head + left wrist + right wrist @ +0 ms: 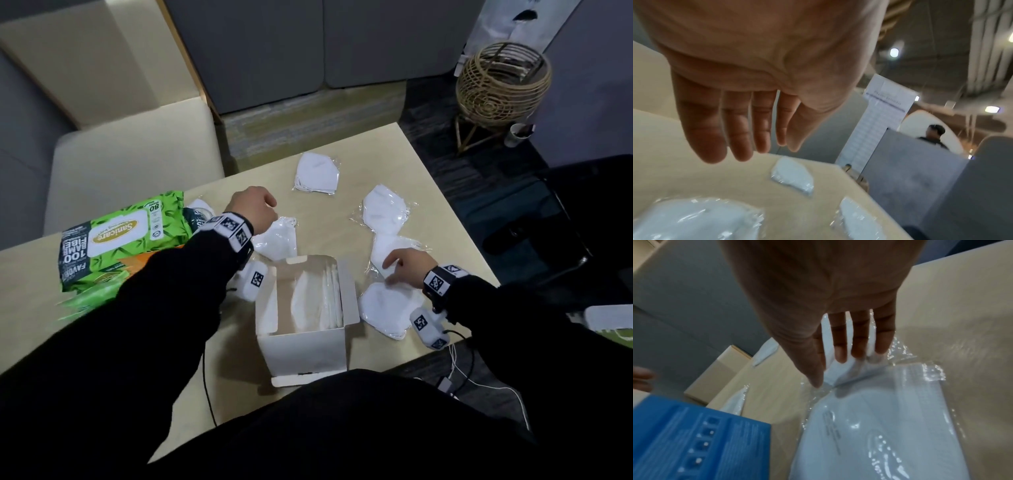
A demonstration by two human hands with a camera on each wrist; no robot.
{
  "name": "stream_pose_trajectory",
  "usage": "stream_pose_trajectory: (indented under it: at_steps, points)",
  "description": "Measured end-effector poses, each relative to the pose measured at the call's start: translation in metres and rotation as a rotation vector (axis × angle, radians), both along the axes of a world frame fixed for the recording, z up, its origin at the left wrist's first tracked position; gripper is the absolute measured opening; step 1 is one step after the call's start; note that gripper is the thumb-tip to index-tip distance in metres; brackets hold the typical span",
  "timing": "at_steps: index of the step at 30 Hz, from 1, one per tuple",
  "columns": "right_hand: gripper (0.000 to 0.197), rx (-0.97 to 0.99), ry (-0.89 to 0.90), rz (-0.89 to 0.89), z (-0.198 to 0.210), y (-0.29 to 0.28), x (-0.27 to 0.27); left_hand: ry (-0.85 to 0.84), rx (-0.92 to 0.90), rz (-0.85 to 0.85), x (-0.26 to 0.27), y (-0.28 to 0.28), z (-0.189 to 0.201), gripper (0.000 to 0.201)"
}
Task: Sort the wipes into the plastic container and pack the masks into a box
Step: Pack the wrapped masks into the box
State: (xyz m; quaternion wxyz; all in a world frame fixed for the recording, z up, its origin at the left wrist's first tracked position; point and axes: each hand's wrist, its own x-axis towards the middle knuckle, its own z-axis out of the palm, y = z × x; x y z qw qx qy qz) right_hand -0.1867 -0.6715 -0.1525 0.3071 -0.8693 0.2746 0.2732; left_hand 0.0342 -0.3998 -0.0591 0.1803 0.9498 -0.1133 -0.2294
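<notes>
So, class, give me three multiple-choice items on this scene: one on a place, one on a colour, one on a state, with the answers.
1. Where does the top wipes pack lie?
A. On the table, to the left of the box
B. Inside the box
C. On the floor

2. What is the main colour of that wipes pack?
A. Blue
B. Red
C. Green

3. What state is the box in?
A. Taped closed
B. Open, with masks inside
C. Open and empty

Answers:
1. A: the wipes pack rests on the table, on the person's left side of the box.
2. C: its wrapper is green with a leaf print.
3. B: the flaps stand open and white masks stand on edge inside.
</notes>
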Motion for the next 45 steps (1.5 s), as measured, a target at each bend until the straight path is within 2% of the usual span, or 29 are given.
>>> stream_pose_trajectory:
  at_steps: [3,5,8,11,13,15,17,18,21,24,25,28,29,32,35,38,42,44,45]
  points:
    - [0.045,-0.041,-0.028,0.094,-0.010,0.004,0.003,0.046,0.218,-0.091,0.021,-0.009,-0.025,0.036]
    - [0.061,-0.093,-0.030,0.175,-0.015,0.006,0.006,0.097,0.328,-0.144,0.029,-0.012,-0.039,0.044]
    - [0.079,-0.182,-0.027,0.295,-0.020,0.010,0.008,0.172,0.429,-0.139,0.039,-0.016,-0.053,0.063]
    - [0.082,-0.200,-0.058,0.348,-0.023,0.009,0.008,0.216,0.473,-0.142,0.045,-0.017,-0.058,0.073]
    - [0.079,-0.114,-0.077,0.288,-0.026,0.003,0.012,0.247,0.497,-0.137,0.049,-0.019,-0.062,0.080]
    - [0.073,-0.055,-0.130,0.145,-0.026,-0.004,0.017,0.272,0.533,-0.147,0.050,-0.021,-0.065,0.081]
    - [0.071,-0.142,-0.192,0.019,-0.024,-0.010,0.022,0.292,0.558,-0.147,0.050,-0.022,-0.068,0.081]
    - [0.077,-0.214,-0.191,-0.011,-0.023,-0.013,0.025,0.300,0.557,-0.141,0.050,-0.023,-0.068,0.082]
    - [0.097,-0.316,-0.052,-0.043,-0.019,-0.014,0.031,0.322,0.541,-0.104,0.052,-0.024,-0.072,0.084]
    - [0.097,-0.289,0.030,-0.020,-0.022,-0.019,0.036,0.329,0.531,-0.089,0.057,-0.023,-0.079,0.078]
    - [0.089,-0.259,0.044,-0.032,-0.021,-0.021,0.038,0.333,0.542,-0.099,0.057,-0.023,-0.080,0.073]
    - [0.038,-0.136,0.044,-0.106,-0.015,-0.032,0.046,0.303,0.619,-0.158,0.058,-0.021,-0.085,0.048]
    - [0.029,-0.095,0.021,-0.147,-0.011,-0.037,0.047,0.293,0.628,-0.174,0.057,-0.022,-0.087,0.046]
    - [0.030,0.128,-0.104,-0.345,-0.002,-0.048,0.048,0.275,0.570,-0.193,0.053,-0.025,-0.094,0.062]
    - [0.010,0.419,-0.143,-0.541,0.015,-0.052,0.043,0.238,0.512,-0.198,0.047,-0.025,-0.100,0.082]
    - [0.020,0.593,-0.183,-0.646,0.023,-0.050,0.038,0.242,0.518,-0.214,0.042,-0.027,-0.101,0.092]
    - [0.027,0.728,-0.247,-0.768,0.026,-0.045,0.034,0.262,0.558,-0.286,0.048,-0.043,-0.085,0.064]
    - [0.024,0.784,-0.281,-0.814,0.030,-0.041,0.034,0.267,0.429,-0.255,0.060,-0.053,-0.062,0.054]
    - [0.023,0.807,-0.296,-0.834,0.033,-0.039,0.035,0.278,0.293,-0.186,0.067,-0.058,-0.049,0.046]
